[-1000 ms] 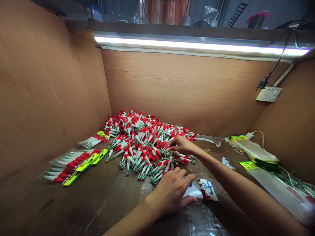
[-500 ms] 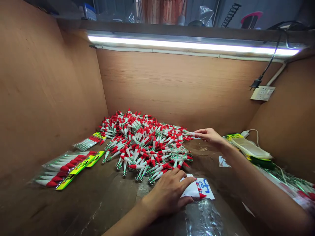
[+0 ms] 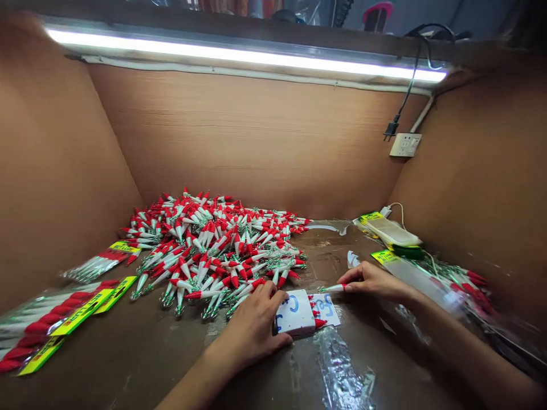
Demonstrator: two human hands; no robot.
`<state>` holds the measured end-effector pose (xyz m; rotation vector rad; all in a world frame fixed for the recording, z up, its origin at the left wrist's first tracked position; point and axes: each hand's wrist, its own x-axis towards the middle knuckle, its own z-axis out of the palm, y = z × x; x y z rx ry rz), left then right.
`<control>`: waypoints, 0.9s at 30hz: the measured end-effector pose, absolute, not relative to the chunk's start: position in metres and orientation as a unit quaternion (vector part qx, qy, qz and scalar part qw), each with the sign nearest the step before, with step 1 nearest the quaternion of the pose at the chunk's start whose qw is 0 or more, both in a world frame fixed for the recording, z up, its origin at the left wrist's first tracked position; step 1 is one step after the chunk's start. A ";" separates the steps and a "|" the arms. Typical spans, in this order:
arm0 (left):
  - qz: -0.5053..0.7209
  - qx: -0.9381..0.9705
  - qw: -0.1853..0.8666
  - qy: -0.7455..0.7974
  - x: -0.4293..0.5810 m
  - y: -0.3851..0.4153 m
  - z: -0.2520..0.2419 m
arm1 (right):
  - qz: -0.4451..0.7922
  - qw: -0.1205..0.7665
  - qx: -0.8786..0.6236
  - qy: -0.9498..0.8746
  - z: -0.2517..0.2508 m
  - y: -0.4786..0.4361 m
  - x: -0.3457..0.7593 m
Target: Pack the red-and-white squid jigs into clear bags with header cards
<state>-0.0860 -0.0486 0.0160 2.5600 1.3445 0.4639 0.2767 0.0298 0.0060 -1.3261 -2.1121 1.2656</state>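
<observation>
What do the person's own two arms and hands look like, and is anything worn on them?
The left hand and right hand are without gloves, and no ring can be made out on the fingers. The left forearm and right forearm are bare: no sleeve, watch or bracelet shows within the picture.
</observation>
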 end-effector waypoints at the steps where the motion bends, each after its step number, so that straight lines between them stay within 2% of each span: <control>1: 0.156 0.871 0.118 0.451 -0.085 -0.048 0.016 | 0.443 0.168 -0.468 -0.746 0.004 0.027 0.278; 5: 0.161 0.873 0.170 0.429 -0.081 -0.046 0.010 | 0.432 0.167 -0.470 -0.752 0.000 0.021 0.274; 10: 0.179 0.877 0.181 0.408 -0.078 -0.040 -0.004 | 0.440 0.140 -0.426 -0.778 0.002 0.014 0.269; 15: 0.174 0.879 0.185 0.404 -0.076 -0.036 -0.006 | 0.390 0.154 -0.444 -0.792 0.008 0.012 0.274; 22: 0.184 0.877 0.176 0.407 -0.073 -0.039 -0.006 | 0.382 0.194 -0.439 -0.790 0.000 0.003 0.252; 27: 0.197 0.875 0.166 0.410 -0.073 -0.038 -0.009 | 0.300 0.214 -0.410 -0.835 -0.005 -0.006 0.235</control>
